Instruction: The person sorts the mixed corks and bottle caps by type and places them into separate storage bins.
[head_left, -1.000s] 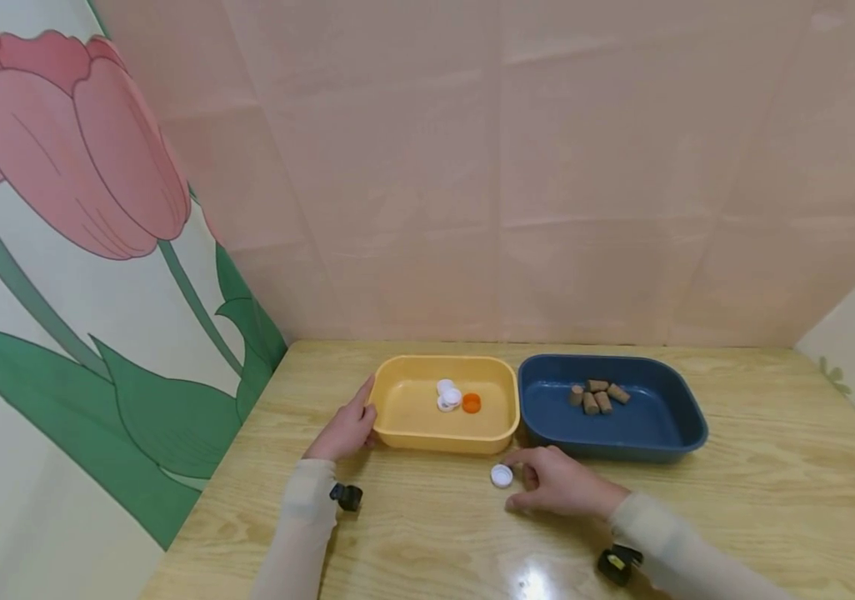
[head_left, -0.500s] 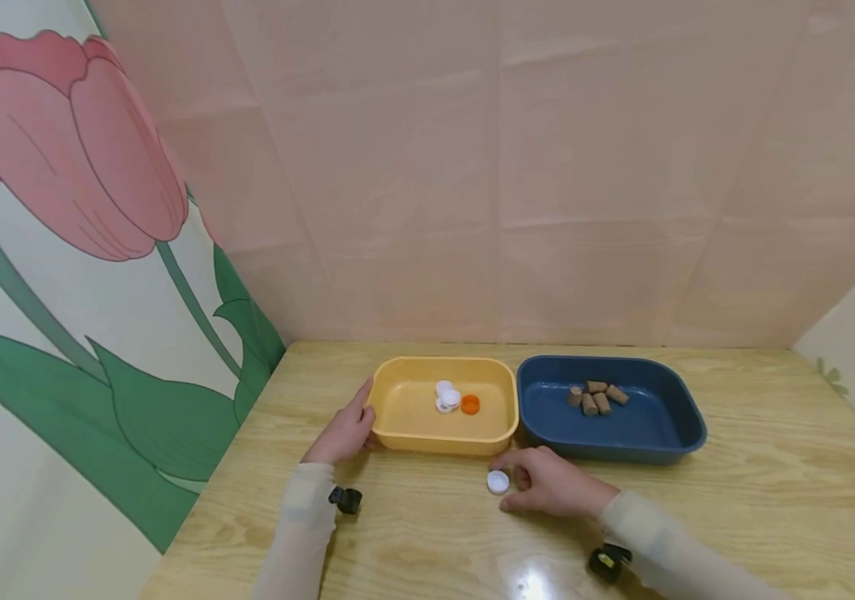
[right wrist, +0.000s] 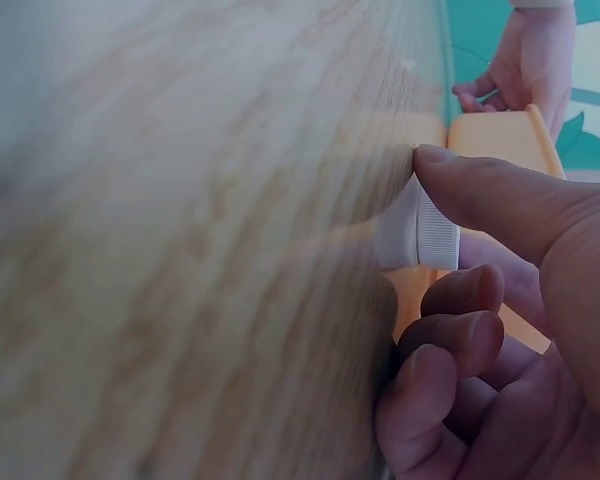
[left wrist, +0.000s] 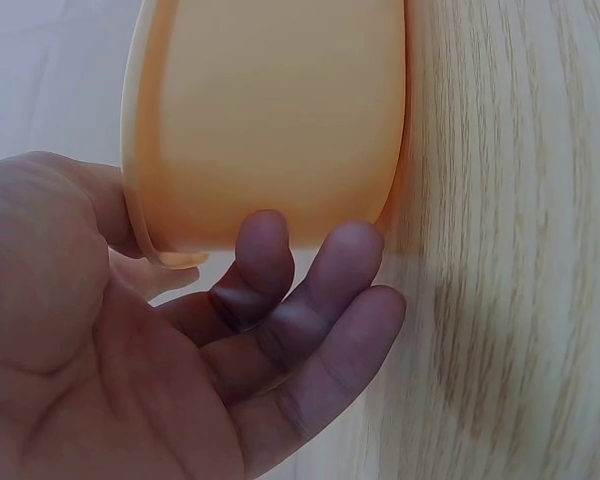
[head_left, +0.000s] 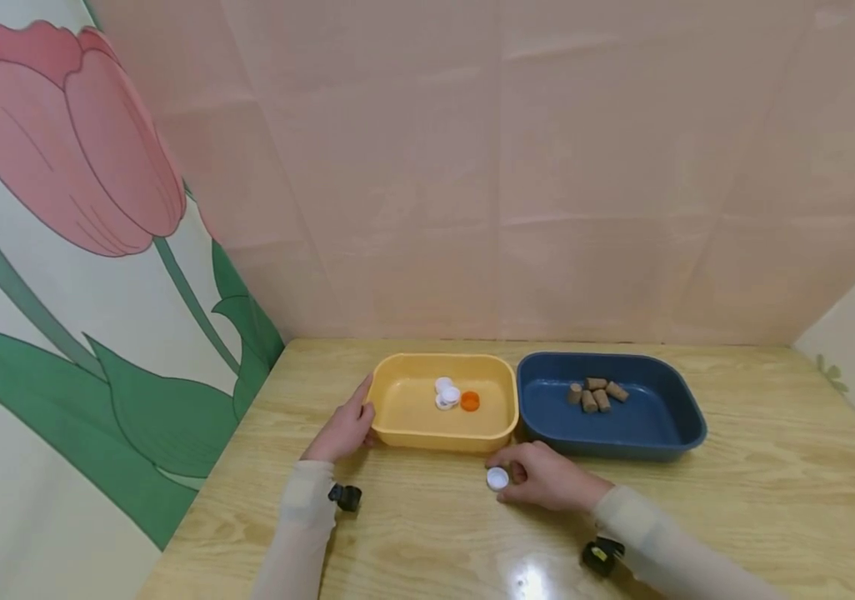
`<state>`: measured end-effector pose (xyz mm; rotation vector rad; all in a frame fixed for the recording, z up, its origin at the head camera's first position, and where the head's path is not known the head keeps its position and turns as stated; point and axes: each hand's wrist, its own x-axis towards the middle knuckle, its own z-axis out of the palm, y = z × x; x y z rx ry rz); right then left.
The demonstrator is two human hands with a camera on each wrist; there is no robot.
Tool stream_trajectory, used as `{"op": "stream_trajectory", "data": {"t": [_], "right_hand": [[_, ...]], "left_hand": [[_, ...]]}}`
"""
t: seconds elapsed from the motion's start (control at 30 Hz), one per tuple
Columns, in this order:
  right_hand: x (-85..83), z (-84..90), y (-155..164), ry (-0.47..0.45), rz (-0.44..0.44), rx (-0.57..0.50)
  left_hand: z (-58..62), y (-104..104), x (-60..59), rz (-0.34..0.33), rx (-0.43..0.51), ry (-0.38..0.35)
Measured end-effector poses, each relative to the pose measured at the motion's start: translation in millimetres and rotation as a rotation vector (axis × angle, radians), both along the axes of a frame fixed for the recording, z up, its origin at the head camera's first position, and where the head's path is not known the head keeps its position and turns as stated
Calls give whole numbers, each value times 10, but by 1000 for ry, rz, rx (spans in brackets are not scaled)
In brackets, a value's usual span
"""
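A white bottle cap (head_left: 497, 478) lies on the table in front of the yellow tray (head_left: 435, 442). Thumb and index finger of my right hand (head_left: 547, 477) are curled round it; in the right wrist view the ridged side of the cap (right wrist: 439, 230) shows beside the thumb, while the index finger is partly hidden. At the tray's left end, my left hand (head_left: 339, 429) grips the rim, with several fingers against the outer wall (left wrist: 270, 120) in the left wrist view. Several white caps (head_left: 447, 394) and an orange cap (head_left: 470, 402) are inside that tray.
Right beside the yellow tray stands a dark blue tray (head_left: 645, 429) with several brown corks (head_left: 600, 397) in it. Both trays sit on a wood-grain table (head_left: 412, 517). A pink sheet (head_left: 472, 208) hangs behind, and a tulip-painted wall (head_left: 82, 333) borders the left.
The right thumb has come closer to the cap, and the cap has slid slightly toward me and to the left with the fingers. The left hand keeps its place on the tray.
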<state>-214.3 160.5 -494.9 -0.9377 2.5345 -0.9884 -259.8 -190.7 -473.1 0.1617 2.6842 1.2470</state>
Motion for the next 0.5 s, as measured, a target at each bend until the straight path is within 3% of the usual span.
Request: {"op": "stream_trajectory", "data": {"t": [0.5], "right_hand": [[3, 26, 7, 17, 8, 9]], "left_hand": [[43, 7, 14, 9, 6, -23]]}}
